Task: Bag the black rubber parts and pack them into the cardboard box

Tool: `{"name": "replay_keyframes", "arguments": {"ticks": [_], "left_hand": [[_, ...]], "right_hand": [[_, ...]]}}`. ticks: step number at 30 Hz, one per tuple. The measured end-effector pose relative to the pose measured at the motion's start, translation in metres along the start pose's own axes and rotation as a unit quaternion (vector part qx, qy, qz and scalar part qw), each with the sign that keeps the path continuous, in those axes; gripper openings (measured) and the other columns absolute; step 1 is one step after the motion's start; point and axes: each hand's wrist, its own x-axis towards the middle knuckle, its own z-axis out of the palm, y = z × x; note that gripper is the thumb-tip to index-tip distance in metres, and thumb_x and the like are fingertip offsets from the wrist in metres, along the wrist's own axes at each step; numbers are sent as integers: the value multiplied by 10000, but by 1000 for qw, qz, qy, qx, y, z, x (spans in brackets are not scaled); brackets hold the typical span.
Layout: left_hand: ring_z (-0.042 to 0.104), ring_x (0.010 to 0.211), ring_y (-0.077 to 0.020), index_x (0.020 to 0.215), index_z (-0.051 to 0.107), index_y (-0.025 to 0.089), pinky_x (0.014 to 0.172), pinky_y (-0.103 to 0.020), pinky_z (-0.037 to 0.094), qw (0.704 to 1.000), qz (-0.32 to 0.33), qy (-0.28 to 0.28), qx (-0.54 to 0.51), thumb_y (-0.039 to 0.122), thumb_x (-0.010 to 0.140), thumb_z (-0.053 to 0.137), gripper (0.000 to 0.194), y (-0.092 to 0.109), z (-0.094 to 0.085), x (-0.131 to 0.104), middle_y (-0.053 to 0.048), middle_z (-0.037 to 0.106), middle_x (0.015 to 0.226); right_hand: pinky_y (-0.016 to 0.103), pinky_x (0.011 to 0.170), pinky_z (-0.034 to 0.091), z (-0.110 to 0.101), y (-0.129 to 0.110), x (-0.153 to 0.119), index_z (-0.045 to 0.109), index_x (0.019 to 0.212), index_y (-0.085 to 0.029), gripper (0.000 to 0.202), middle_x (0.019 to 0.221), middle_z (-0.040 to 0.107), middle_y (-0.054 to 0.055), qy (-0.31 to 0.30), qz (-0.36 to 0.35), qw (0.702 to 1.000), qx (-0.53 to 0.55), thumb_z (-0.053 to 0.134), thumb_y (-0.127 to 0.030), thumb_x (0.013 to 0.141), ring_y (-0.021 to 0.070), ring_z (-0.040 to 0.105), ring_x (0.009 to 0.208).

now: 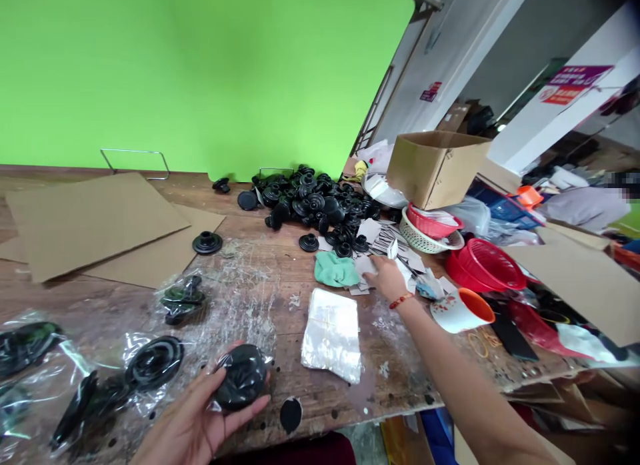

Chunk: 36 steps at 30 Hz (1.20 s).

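Observation:
My left hand (203,405) grips a round black disc-shaped part (242,377) in a clear plastic bag, near the table's front edge. To the right, my right hand (387,277) reaches down onto the loose grey and white cards (367,268), fingers stretched out and fingertips touching them. Beside those fingers lies a crumpled green cloth (336,269). A stack of clear plastic bags (332,335) rests between my hands. Beyond, a heap of black round parts (315,201) fills the back of the table. Several bagged black parts (155,363) lie to the left of my left hand.
Flat cardboard sheets (95,218) lie at the back left, below a green board (190,78). On the right are red baskets (485,265), a white cup with an orange inside (460,310), a dark phone-like slab (515,335) and a cardboard box (435,168).

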Motion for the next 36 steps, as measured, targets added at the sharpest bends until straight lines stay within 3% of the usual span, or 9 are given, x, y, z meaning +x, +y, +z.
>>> {"name": "replay_keyframes", "arguments": {"ticks": [5,7,10,13,16,19,27,33,36], "left_hand": [[553,1205,-319,1005,677,150,904,-547,573,998,40,37,24,98,797,654,216,4,9,-4,-82,649,1232],[550,1204,-324,985,674,141,902,-551,570,998,56,36,18,95,801,650,192,3,9,-2,-93,657,1207],[563,1177,-326,1015,667,114,915,-552,555,999,50,-3,-5,189,847,622,189,1,8,3,-138,643,1218],[576,1143,-294,1117,639,124,950,-535,528,996,26,-83,-26,331,881,582,320,-3,4,2,-155,626,1240],[606,1057,-232,1136,620,171,945,-488,538,993,59,-105,-16,238,834,655,311,-6,-7,-7,-105,645,1197],[635,914,-200,1106,608,161,856,-466,582,997,73,-13,-17,111,777,683,340,-7,-24,-22,-87,676,1070],[654,899,-226,1181,536,144,812,-470,599,986,105,116,-57,51,761,660,447,-4,-65,-52,-120,665,1115],[621,992,-247,1166,533,140,868,-539,560,978,142,94,-123,80,832,556,340,0,-76,-47,-127,655,1129],[610,959,-231,1129,549,129,844,-506,559,978,147,64,-131,85,827,543,305,-1,-73,-47,-131,653,1113]], "right_hand": [[376,817,431,-29,-21,-12,641,1023,-107,256,1024,641,168,78,16,997,14,450,-160,861,270,584,951],[337,737,454,-42,-47,-24,621,1000,-144,214,912,655,107,56,-13,991,118,468,-231,877,219,599,813],[265,561,443,-44,-106,-55,571,1046,-189,257,818,639,33,-172,-72,901,393,598,-301,816,157,572,650],[226,540,419,-27,-169,-93,580,929,-187,204,783,611,3,-359,-134,797,468,673,-229,752,121,543,638],[228,609,400,-11,-215,-114,594,841,-186,127,748,581,-27,-313,-242,831,391,664,-143,744,106,514,665],[248,683,416,-4,-245,-112,632,806,-175,26,827,590,-2,-244,-319,854,330,655,-185,804,115,525,721],[295,899,461,40,-317,-112,538,1221,-200,318,1221,558,85,-205,-551,786,192,548,-184,904,198,557,1069],[315,654,497,9,-310,-116,592,990,-133,218,1026,579,124,-199,-446,870,-63,429,-51,870,214,642,760],[332,700,506,-17,-293,-122,572,1035,-142,219,1034,571,131,-146,-425,893,9,418,-85,890,224,639,812]]}}
